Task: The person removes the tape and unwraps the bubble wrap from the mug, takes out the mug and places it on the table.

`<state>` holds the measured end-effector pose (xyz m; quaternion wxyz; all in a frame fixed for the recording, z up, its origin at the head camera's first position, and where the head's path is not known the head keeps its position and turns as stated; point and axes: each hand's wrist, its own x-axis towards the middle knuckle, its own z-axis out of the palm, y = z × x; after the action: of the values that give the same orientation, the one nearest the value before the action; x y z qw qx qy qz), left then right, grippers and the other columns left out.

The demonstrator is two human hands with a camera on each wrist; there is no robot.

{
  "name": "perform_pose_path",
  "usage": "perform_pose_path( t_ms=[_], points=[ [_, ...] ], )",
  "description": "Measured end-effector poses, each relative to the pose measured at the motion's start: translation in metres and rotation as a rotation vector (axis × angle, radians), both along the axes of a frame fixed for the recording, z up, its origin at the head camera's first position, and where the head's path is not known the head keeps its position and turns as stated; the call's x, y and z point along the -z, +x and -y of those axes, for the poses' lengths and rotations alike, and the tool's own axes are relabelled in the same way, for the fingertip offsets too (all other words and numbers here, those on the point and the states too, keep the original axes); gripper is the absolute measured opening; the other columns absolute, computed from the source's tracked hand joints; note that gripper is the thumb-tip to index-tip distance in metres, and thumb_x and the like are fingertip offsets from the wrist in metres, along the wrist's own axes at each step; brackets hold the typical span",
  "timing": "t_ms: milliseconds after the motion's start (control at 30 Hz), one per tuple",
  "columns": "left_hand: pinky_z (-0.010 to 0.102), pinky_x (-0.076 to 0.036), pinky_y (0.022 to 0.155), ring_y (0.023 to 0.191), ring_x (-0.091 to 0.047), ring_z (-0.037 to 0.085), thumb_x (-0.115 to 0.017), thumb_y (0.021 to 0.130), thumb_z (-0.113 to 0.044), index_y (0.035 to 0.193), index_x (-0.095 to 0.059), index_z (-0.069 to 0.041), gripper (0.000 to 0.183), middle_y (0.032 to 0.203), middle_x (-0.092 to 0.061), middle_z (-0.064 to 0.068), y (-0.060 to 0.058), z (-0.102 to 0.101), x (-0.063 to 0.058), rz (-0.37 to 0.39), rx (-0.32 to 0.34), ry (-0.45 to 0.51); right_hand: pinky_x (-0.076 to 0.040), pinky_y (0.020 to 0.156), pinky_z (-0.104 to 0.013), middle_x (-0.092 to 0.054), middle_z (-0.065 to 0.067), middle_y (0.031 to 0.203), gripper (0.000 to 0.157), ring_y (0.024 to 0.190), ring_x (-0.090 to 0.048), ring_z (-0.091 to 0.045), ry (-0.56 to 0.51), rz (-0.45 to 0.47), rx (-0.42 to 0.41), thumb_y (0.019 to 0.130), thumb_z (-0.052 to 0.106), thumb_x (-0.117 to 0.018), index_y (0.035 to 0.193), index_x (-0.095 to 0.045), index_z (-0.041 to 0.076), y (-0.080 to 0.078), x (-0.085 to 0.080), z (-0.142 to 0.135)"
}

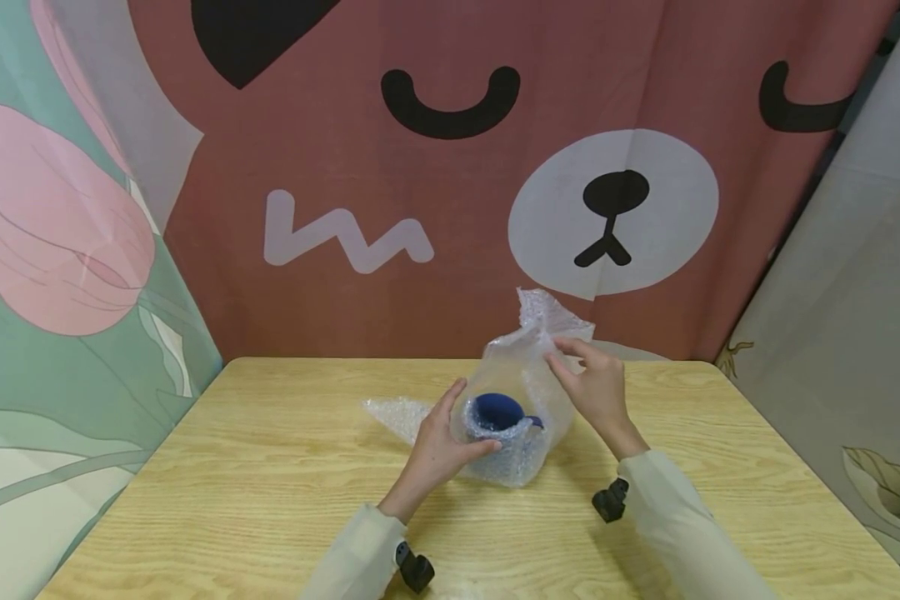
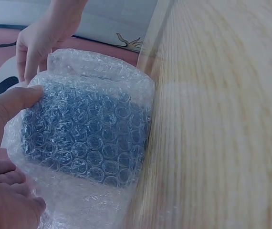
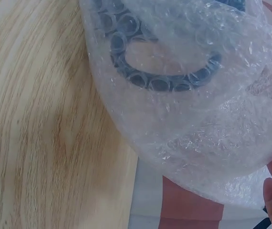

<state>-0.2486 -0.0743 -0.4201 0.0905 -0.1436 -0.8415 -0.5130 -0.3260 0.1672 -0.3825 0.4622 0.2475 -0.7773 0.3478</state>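
A dark blue mug (image 1: 497,411) stands upright on the table, its open top facing up, with bubble wrap (image 1: 525,454) around its body. My left hand (image 1: 437,450) holds the wrapped mug from the left, thumb on the near side by the rim. In the left wrist view that thumb (image 2: 19,99) presses the wrap's upper edge. My right hand (image 1: 598,385) pinches the raised sheet of wrap behind and to the right of the mug. Through the film, the right wrist view shows the mug's handle (image 3: 161,84) on the right side.
A loose flap of bubble wrap (image 1: 396,414) lies to the left behind my left hand. The wooden table (image 1: 270,492) ends at a back edge against a printed curtain (image 1: 450,308). Small black devices (image 1: 610,500) sit at both wrists.
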Motion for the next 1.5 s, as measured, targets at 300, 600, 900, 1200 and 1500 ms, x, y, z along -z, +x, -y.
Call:
perform_pose_path(
  t_ms=[300, 600, 900, 1200, 1500],
  points=[
    [0.055, -0.031, 0.107, 0.137, -0.032, 0.032, -0.087, 0.072, -0.032, 0.151, -0.035, -0.013, 0.096, 0.153, -0.033, 0.004, 0.0, 0.0, 0.001, -0.015, 0.006, 0.004, -0.056, 0.058, -0.044, -0.073, -0.014, 0.09, 0.022, 0.076, -0.07, -0.029, -0.005, 0.074, 0.047, 0.077, 0.009, -0.083, 0.094, -0.075, -0.001, -0.004, 0.005, -0.005],
    [0.055, -0.034, 0.105, 0.134, -0.036, 0.035, -0.087, 0.071, -0.034, 0.15, -0.038, -0.012, 0.095, 0.15, -0.038, 0.01, -0.002, 0.001, 0.002, 0.004, 0.0, 0.008, -0.056, 0.057, -0.045, -0.072, -0.015, 0.091, 0.022, 0.075, -0.07, -0.031, -0.007, 0.12, 0.053, 0.078, 0.01, -0.081, 0.096, -0.075, -0.001, -0.007, 0.012, -0.009],
    [0.054, -0.035, 0.105, 0.133, -0.038, 0.035, -0.088, 0.071, -0.034, 0.148, -0.04, -0.012, 0.093, 0.147, -0.041, 0.013, -0.004, 0.001, 0.004, 0.003, 0.001, 0.024, -0.056, 0.053, -0.042, -0.072, -0.016, 0.091, 0.021, 0.075, -0.071, -0.03, -0.021, 0.173, 0.059, 0.08, 0.007, -0.08, 0.097, -0.073, -0.003, -0.009, 0.018, -0.012],
    [0.054, -0.034, 0.105, 0.133, -0.039, 0.036, -0.088, 0.071, -0.033, 0.148, -0.041, -0.012, 0.092, 0.147, -0.043, 0.014, -0.004, 0.0, 0.005, 0.01, 0.006, 0.036, -0.055, 0.069, -0.049, -0.072, -0.018, 0.091, 0.021, 0.078, -0.07, -0.033, -0.046, 0.264, 0.083, 0.082, 0.008, -0.078, 0.098, -0.073, -0.004, -0.009, 0.02, -0.014],
    [0.054, -0.036, 0.104, 0.132, -0.041, 0.035, -0.087, 0.072, -0.031, 0.147, -0.041, -0.009, 0.091, 0.145, -0.044, 0.014, -0.005, 0.001, 0.007, 0.008, 0.02, 0.044, -0.048, 0.083, -0.053, -0.071, -0.019, 0.09, 0.022, 0.081, -0.069, -0.035, -0.03, 0.333, 0.101, 0.083, 0.01, -0.076, 0.1, -0.072, -0.004, -0.008, 0.026, -0.016]
  ],
)
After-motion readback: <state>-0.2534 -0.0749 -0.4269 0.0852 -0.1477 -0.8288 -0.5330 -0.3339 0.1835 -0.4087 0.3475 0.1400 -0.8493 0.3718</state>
